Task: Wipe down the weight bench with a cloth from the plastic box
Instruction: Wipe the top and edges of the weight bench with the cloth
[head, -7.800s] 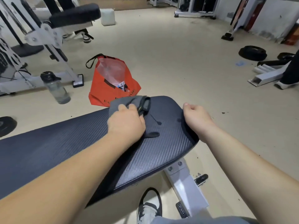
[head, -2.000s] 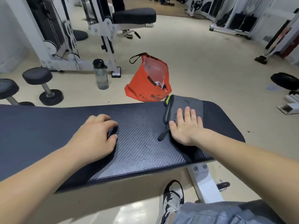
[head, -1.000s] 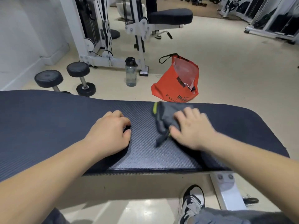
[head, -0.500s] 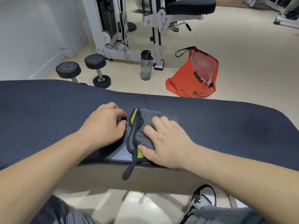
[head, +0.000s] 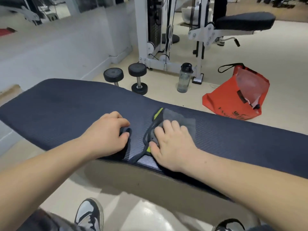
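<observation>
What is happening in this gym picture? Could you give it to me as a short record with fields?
Bench: dark padded weight bench across the view
Wiper: grey cloth, yellow-green edge, bunched on the bench
Right hand: grips the cloth against the bench
Left hand: fingers curled, rests on the bench beside the cloth
Floor behind: two dumbbells, water bottle, red bag

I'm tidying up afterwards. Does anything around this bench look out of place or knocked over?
Nothing spilled or damaged. The orange fabric tote bag lies slumped on the floor with its mouth gaping; the grey lime-trimmed cloth under the right hand is bunched up.
</observation>
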A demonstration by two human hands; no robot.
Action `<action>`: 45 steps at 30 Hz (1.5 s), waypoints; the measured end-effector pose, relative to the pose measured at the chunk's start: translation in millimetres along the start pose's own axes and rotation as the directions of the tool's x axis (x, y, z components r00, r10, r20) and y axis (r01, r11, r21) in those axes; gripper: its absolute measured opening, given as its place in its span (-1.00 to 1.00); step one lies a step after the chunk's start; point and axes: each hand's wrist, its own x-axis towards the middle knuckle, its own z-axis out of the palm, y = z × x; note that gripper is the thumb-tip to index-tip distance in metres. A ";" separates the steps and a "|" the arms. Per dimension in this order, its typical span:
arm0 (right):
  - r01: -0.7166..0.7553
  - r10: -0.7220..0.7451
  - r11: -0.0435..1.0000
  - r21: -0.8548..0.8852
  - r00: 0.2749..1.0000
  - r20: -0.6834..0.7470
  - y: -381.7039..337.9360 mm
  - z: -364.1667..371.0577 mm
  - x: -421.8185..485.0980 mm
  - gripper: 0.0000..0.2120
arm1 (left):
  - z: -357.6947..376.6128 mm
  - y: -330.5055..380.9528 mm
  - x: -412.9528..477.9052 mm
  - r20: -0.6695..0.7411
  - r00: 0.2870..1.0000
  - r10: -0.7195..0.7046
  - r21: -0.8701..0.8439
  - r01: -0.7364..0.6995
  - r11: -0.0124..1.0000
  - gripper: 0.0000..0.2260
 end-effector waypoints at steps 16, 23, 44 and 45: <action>-0.505 0.519 0.842 -0.190 0.854 0.029 110.1 6.9 29.5 -0.41 | 5.5 -44.5 6.3 -0.104 0.992 0.064 -0.168 -0.081 0.982 -0.79; -0.234 0.225 0.967 -0.097 0.969 -0.102 1.8 16.4 25.6 -0.48 | -1.2 -71.7 13.9 -0.087 0.985 0.151 -0.128 -0.162 0.979 -0.79; 0.043 -0.043 0.999 0.021 0.999 0.021 -109.5 9.7 101.6 -0.48 | -20.3 -148.8 4.3 -0.109 0.990 -0.093 -0.234 0.065 0.970 -0.80; 0.140 -0.139 0.990 0.032 0.990 -0.018 -124.4 10.1 94.0 -0.49 | -21.2 -151.2 3.5 -0.114 0.988 -0.105 -0.238 0.076 0.968 -0.80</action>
